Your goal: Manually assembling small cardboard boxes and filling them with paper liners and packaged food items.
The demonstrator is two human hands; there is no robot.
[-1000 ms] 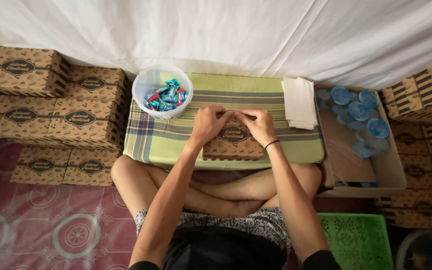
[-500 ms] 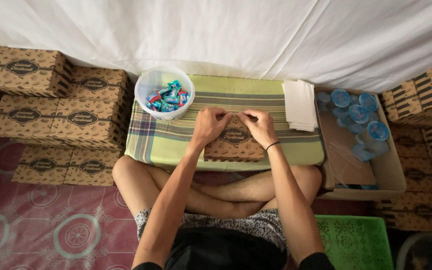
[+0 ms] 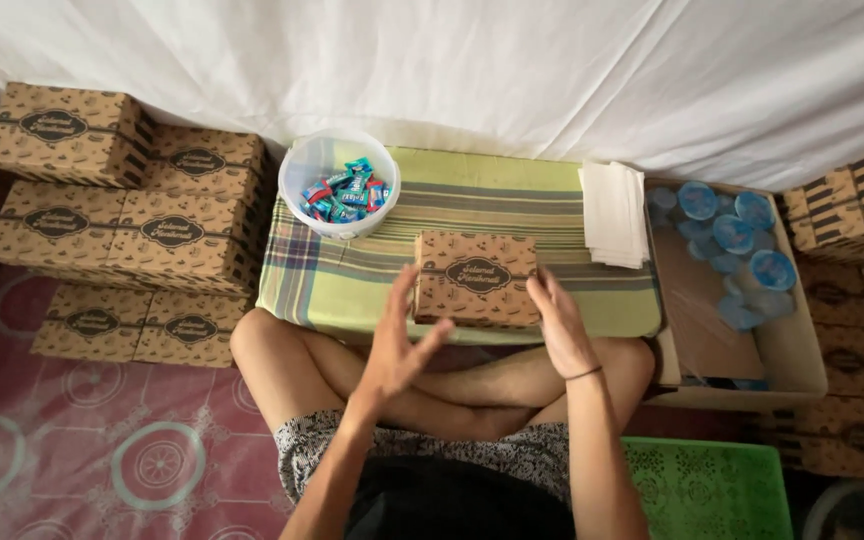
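Both hands came off the box since the earlier frames: left hand (image 3: 395, 345) pulled back toward the near edge, fingers spread and empty, lifted clear; right hand (image 3: 560, 325) also open, fingertips just at the near right corner of the box, can't tell if touching. Hands are apart, gripping nothing. Closed brown cardboard box (image 3: 477, 279), flat rectangular, printed pattern with a dark oval label on the lid, now sits uncovered at the middle of the desk (image 3: 332, 285), which is draped in green plaid cloth. Far left on the desk: round translucent plastic tub (image 3: 297, 165) with shiny blue and red wrapped candies (image 3: 344, 192). Far right: stack of white paper napkins (image 3: 612, 212). Left on the floor: stacked matching boxes (image 3: 142, 235). Right: open carton (image 3: 797, 345) holding sealed clear cups with blue lids (image 3: 727, 235).
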